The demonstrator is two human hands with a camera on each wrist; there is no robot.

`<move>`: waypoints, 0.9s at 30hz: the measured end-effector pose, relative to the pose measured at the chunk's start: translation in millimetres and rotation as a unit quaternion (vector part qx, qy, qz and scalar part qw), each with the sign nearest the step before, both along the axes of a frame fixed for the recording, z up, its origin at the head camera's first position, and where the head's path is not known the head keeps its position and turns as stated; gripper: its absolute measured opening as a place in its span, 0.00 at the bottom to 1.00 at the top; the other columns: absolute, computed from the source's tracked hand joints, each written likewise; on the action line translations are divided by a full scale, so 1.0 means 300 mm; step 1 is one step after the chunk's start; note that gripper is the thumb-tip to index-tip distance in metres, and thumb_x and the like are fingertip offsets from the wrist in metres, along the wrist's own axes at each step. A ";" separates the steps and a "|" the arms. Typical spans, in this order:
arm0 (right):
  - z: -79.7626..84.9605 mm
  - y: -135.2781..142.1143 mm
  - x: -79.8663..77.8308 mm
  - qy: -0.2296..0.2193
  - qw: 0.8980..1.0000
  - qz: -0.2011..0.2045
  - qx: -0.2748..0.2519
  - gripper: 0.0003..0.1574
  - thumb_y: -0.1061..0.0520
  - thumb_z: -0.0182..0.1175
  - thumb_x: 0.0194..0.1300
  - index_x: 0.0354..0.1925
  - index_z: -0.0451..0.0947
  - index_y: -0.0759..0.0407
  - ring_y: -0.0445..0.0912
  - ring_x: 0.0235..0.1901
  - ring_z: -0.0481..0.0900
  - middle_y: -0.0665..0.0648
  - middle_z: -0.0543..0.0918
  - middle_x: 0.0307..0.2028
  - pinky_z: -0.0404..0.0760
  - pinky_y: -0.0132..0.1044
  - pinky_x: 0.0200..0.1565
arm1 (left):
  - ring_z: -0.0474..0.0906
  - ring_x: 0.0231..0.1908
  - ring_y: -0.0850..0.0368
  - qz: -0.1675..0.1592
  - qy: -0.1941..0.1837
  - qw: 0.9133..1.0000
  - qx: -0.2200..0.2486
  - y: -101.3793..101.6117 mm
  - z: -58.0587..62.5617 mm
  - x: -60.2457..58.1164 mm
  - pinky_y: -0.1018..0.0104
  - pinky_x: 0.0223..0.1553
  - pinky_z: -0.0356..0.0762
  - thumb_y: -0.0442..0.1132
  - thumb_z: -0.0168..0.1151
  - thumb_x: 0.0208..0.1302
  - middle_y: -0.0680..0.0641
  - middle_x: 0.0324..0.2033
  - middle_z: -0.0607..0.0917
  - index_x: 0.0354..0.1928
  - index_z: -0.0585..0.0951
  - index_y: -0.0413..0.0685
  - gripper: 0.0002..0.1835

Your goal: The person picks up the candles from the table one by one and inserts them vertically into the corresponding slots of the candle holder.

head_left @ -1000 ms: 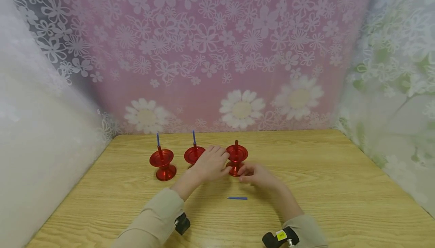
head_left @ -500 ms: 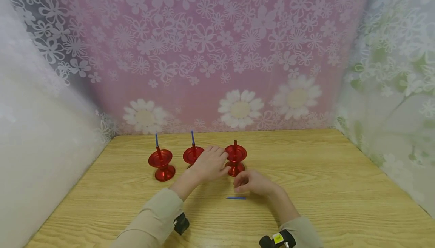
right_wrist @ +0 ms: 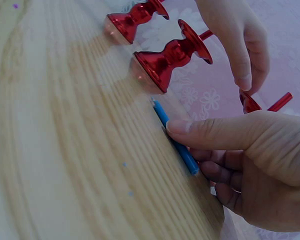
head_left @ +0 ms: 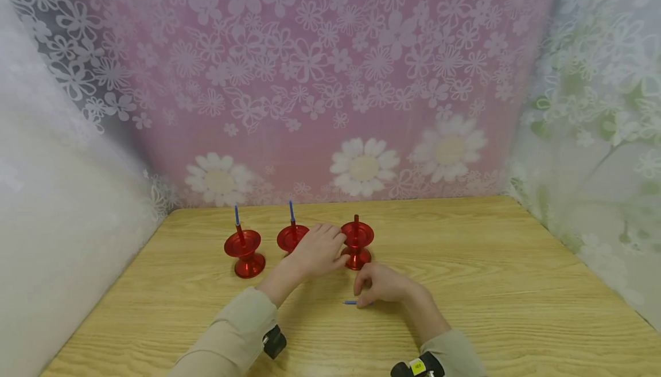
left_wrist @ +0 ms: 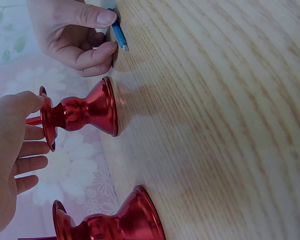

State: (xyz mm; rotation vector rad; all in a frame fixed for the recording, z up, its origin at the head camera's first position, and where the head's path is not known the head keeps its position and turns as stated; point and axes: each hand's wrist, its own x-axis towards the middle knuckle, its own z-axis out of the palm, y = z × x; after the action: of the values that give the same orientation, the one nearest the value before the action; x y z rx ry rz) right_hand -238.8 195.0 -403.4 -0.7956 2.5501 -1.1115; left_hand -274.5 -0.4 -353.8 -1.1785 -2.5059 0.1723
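My left hand (head_left: 317,251) holds the rim of the rightmost red candle holder (head_left: 357,233), thumb on one side and fingers on the other. That holder stands upright, and its central tube has no candle in it. In the right wrist view, a slim blue candle (right_wrist: 176,137) lies at the wood surface with the thumb of my right hand (right_wrist: 255,165) on it and curled fingers behind. The middle red holder (head_left: 290,238), partly covered by my left hand, bears an upright blue candle (head_left: 291,210). At the left, another red holder (head_left: 249,265) bears a blue candle (head_left: 237,215).
All of the holders stand in a row on a wood-grain table (head_left: 480,262). A floral curtain (head_left: 310,78) hangs behind the table's far edge, with pale cloth (head_left: 594,193) along the right side. Each wrist wears a black camera mount (head_left: 275,342).
My right hand has come down from beside the rightmost holder to the loose blue candle and has taken hold of it. My left hand stays at the holder.
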 end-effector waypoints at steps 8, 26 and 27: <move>-0.004 -0.015 0.006 0.021 1.000 -0.008 0.017 0.07 0.63 0.69 0.48 0.21 0.79 0.58 0.42 0.29 0.67 0.48 0.72 0.27 0.67 0.34 0.32 | 0.72 0.47 0.53 0.003 0.001 1.000 -0.001 0.002 -0.008 0.004 0.60 0.52 0.66 0.54 0.54 0.64 0.50 0.43 0.78 0.43 0.77 0.48 0.17; 0.020 0.013 0.005 -0.061 0.994 -0.046 -0.078 0.05 0.63 0.63 0.56 0.31 0.79 0.66 0.44 0.29 0.68 0.52 0.76 0.26 0.69 0.35 0.31 | 0.72 0.48 0.53 -0.008 0.011 1.000 0.006 -0.002 -0.003 -0.001 0.59 0.53 0.66 0.52 0.53 0.65 0.49 0.44 0.78 0.45 0.78 0.46 0.18; 0.021 0.016 0.003 -0.059 0.994 -0.048 -0.082 0.05 0.63 0.63 0.56 0.32 0.80 0.66 0.44 0.31 0.69 0.52 0.78 0.27 0.69 0.36 0.33 | 0.72 0.49 0.53 -0.009 0.011 1.000 0.007 -0.002 -0.002 -0.001 0.59 0.53 0.66 0.52 0.53 0.65 0.49 0.44 0.78 0.45 0.78 0.46 0.18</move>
State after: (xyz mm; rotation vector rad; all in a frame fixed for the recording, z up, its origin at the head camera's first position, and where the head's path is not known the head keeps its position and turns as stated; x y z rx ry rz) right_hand -238.0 199.8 -397.1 -0.6293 2.4465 -1.3689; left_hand -274.8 -0.8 -354.5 -1.1872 -2.4731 0.1632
